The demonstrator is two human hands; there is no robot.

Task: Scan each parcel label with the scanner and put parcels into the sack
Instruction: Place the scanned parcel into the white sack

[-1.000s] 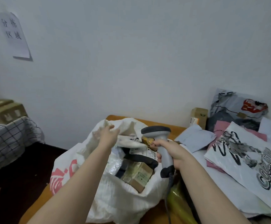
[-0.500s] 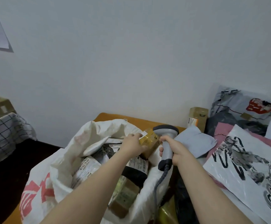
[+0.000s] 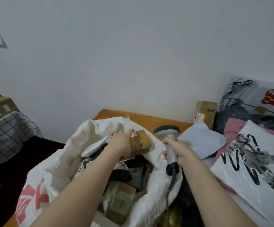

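Box [image 3: 141,141], small and brown, sits at the far rim of the open white sack [image 3: 155,154], held by the left hand [image 3: 120,141], whose fingers curl over its top edge. Just right of the box the grey scanner [image 3: 166,130] stands upright, its handle gripped by the right hand [image 3: 178,151], cable hanging below. The sack rests on the table [image 3: 149,117] and holds several parcels [image 3: 121,200]. Further right lie piled mailers [image 3: 201,141].

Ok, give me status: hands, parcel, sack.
Left hand holds small brown box at far rim of sack. Right hand grips scanner. Sack mouth open, parcels inside, nothing blocking.
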